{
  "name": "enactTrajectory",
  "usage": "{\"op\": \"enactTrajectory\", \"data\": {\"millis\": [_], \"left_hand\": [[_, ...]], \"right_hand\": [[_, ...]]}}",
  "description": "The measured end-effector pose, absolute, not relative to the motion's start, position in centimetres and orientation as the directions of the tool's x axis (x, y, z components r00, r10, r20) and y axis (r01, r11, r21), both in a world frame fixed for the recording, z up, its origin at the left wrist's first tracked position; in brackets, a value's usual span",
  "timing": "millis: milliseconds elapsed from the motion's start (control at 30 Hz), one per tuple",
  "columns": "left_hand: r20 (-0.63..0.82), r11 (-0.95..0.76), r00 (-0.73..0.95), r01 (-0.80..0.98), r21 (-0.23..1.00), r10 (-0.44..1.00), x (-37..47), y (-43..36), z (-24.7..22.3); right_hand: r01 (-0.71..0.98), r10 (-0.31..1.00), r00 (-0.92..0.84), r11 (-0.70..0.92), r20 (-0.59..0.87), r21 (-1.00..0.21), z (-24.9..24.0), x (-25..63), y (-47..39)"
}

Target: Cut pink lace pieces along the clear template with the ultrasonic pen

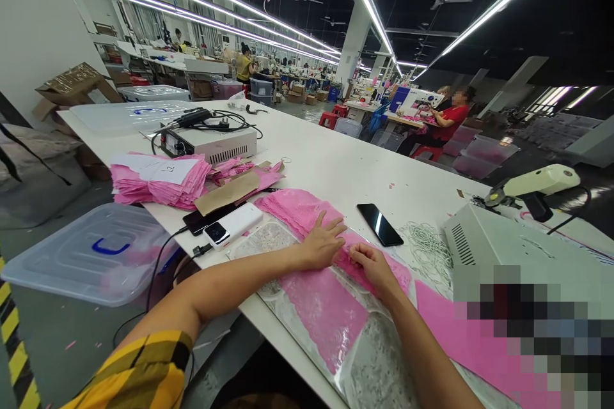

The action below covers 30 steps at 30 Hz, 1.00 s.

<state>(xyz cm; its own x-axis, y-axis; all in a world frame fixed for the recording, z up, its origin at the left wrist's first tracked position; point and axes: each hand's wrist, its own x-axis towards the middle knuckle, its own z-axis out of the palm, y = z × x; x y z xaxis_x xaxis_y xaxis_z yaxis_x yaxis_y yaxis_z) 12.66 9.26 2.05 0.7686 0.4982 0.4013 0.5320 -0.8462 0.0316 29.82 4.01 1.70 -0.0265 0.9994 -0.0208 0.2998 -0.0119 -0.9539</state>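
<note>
A layered stack of pink lace fabric (297, 208) lies across the white table in front of me. My left hand (322, 244) rests on it with the fingers spread. Close by, my right hand (371, 262) is closed in a pinch at the fabric, thumb against fingertips. Nearer to me, a single pink fabric piece (330, 316) lies flat on a clear plastic template with grey patterned areas (378, 364). Another flat pink piece (460, 329) extends to the right. A black phone (380, 225) lies just beyond my right hand.
Left on the table (330, 160) are a power bank (235, 223), a pink fabric bundle (158, 185) with paper, and a control box (211, 140) with cables. Right are tangled white cords (426, 246) and a pale machine (527, 249). A lidded plastic bin (91, 255) stands below.
</note>
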Motion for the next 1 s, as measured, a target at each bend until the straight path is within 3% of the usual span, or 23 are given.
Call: {"op": "enactTrajectory", "data": {"millis": [200,400,533,767,1000], "left_hand": [[0.404,-0.842,0.762,0.538,0.036,0.505,12.0,9.9,2.1],[0.320,-0.849,0.802,0.527,0.019,0.505,13.4,9.4,3.1],[0.328,-0.811,0.753,0.580,0.078,0.570,14.2,9.4,3.7],[0.409,-0.726,0.605,0.626,0.284,0.683,14.9,7.3,4.8],[0.318,-0.651,0.569,0.690,0.316,0.758,18.4,3.8,3.8]], "right_hand": [[0.393,0.999,0.033,-0.001,0.013,-0.919,2.0,29.6,3.8],[0.530,0.980,0.145,0.040,0.137,-0.847,2.9,28.6,3.8],[0.569,0.954,0.237,0.018,0.185,-0.822,3.5,29.0,4.1],[0.496,0.917,0.354,-0.019,0.182,-0.868,4.5,31.4,3.6],[0.358,0.858,0.466,0.041,0.217,-0.933,5.7,32.2,2.5]]}}
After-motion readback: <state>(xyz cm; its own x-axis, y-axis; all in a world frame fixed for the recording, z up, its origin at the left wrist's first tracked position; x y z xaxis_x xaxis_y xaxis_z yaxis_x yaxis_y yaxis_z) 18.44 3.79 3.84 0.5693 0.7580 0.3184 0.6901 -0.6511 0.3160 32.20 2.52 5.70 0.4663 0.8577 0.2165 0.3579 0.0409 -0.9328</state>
